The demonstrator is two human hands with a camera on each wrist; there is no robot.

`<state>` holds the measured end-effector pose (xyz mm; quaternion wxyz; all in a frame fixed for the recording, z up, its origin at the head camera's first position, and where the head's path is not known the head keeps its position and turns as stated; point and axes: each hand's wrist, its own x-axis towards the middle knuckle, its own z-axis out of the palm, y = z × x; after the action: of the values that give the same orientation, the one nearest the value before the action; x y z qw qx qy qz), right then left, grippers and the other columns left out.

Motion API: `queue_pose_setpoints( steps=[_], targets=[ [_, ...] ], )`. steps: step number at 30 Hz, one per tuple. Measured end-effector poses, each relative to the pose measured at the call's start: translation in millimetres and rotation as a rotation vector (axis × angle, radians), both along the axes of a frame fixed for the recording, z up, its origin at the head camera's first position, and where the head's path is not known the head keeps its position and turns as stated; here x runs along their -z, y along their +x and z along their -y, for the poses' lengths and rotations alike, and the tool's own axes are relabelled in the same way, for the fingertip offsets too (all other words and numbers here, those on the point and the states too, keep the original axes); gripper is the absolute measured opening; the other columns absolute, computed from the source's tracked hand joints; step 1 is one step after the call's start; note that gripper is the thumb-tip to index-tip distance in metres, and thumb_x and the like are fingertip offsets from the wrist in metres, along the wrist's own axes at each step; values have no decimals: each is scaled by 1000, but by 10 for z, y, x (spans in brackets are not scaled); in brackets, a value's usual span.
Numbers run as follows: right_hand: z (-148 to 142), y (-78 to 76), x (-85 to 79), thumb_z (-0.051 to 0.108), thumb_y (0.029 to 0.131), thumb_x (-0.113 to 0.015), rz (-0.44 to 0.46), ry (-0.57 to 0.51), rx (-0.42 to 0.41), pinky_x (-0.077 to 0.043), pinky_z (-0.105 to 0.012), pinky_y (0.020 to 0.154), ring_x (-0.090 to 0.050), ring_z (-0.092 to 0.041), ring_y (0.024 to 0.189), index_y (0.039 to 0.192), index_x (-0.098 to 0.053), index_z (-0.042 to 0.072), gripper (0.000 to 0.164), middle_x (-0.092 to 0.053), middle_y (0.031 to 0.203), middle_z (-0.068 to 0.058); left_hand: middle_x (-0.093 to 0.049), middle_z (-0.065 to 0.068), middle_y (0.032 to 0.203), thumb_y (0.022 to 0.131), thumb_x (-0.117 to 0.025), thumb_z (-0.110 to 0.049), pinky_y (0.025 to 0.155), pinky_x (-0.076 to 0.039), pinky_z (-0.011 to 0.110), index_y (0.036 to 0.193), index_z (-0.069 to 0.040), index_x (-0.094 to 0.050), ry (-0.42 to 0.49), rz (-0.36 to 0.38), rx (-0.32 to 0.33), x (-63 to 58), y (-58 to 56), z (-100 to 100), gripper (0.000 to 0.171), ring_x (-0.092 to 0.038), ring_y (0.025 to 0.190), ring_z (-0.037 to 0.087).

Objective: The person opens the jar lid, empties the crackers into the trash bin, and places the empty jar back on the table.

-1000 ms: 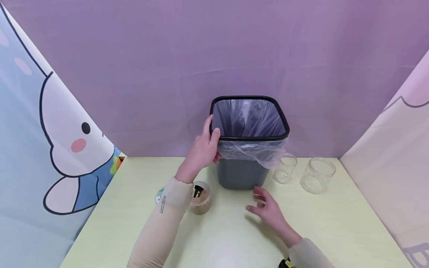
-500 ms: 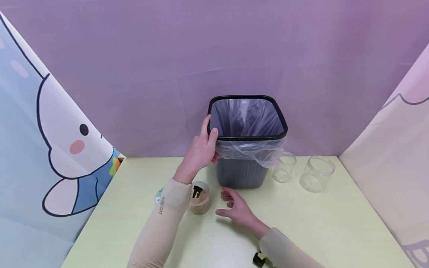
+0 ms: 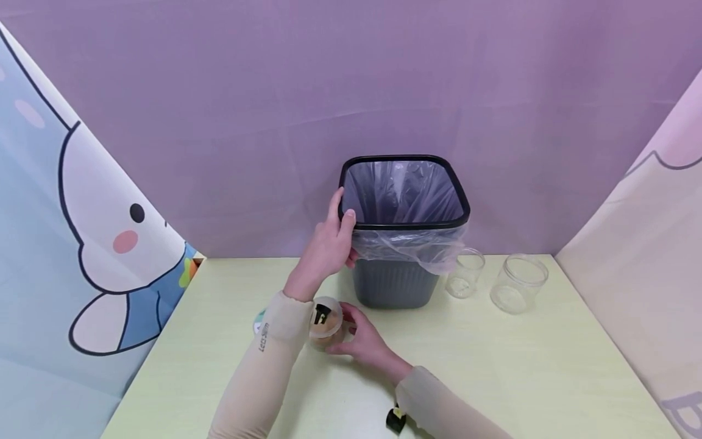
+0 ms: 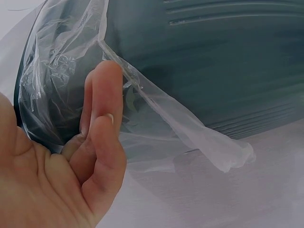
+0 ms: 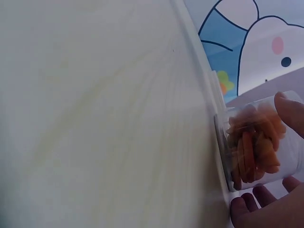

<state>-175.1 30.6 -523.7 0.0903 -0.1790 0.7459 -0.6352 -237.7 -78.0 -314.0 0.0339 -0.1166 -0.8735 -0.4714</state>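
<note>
The left hand (image 3: pixel 325 247) grips the left side of a grey trash bin (image 3: pixel 395 283) at its black rim. Its thumb lies near the rim's front corner; in the left wrist view, curled fingers (image 4: pixel 107 95) lie beside the liner bag (image 4: pixel 175 114). The right hand (image 3: pixel 368 342) is spread around a clear jar (image 3: pixel 328 337) of orange pieces (image 5: pixel 254 147), thumb on the near side and fingers on the far right side. A gap shows between palm and jar; whether the fingertips press on it, I cannot tell. The jar stands on the table.
Two clear jars (image 3: pixel 466 274) (image 3: pixel 518 286) stand to the right of the bin. A round green-and-white item (image 3: pixel 259 320) is mostly hidden by the left sleeve. A purple cloth (image 3: pixel 247 122) hangs behind the pale table (image 3: pixel 521 372).
The right hand has moved left from in front of the bin to the jar of orange pieces. The left hand has kept its hold on the bin.
</note>
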Motion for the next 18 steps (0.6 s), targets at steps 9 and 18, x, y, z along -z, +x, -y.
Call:
queue_pose_setpoints(
  steps=[9, 18],
  targets=[
    [91, 0, -73, 6, 70, -89, -7, 3, 31, -38, -51, 108, -48, -31, 130, 147, -41, 5, 91, -52, 141, -12, -63, 9, 60, 103, -27, -60, 68, -53, 38, 159, -37, -1, -8, 1, -2, 2, 2, 4, 65, -63, 46, 24],
    [161, -67, 75, 11, 69, -91, 11, -2, 54, -38, -45, 108, -50, -26, 128, 142, -47, 12, 86, -54, 138, -5, -63, 9, 60, 103, -26, -60, 71, -53, 39, 160, -35, -1, -11, -1, 0, -6, 12, 6, 66, -63, 45, 24]
  ],
)
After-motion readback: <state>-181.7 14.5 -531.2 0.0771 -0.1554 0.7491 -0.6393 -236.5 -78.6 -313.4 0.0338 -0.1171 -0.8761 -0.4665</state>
